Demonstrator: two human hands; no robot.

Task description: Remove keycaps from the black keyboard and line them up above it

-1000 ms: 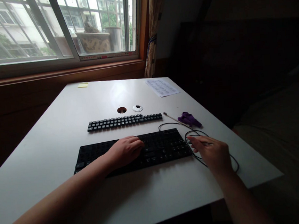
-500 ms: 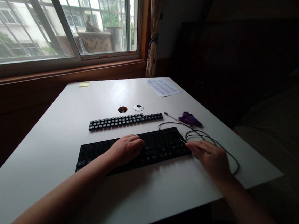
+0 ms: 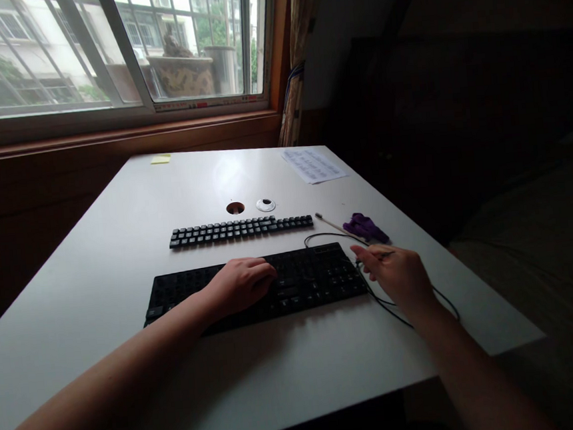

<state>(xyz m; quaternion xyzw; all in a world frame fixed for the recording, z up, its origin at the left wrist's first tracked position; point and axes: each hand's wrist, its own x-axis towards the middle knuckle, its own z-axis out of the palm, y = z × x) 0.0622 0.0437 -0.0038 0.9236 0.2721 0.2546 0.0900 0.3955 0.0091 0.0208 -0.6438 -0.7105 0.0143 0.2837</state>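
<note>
A black keyboard [image 3: 292,285] lies in front of me, many of its keycaps off on the left part while keys remain at the right end. My left hand [image 3: 245,282] rests on the middle of it, fingers curled together and pressing down. Just past the keyboard's right end, my right hand [image 3: 394,272] is closed in a pinch around a thin metal tool [image 3: 386,254], mostly hidden by the fingers. Behind the keyboard, loose black keycaps [image 3: 240,230] stand in tidy rows.
The keyboard's cable [image 3: 447,300] loops on the white table [image 3: 221,388] at the right. Beyond it lie a small long-handled brush [image 3: 335,224] and a crumpled purple cloth [image 3: 365,227]. Farther back are a round cable hole [image 3: 235,208], its cover [image 3: 266,205], printed papers [image 3: 315,164] and yellow sticky notes [image 3: 160,159].
My right hand has drawn up and away from the keyboard's right keys, and the tool's tip no longer points over them. The left hand stays in place on the keyboard.
</note>
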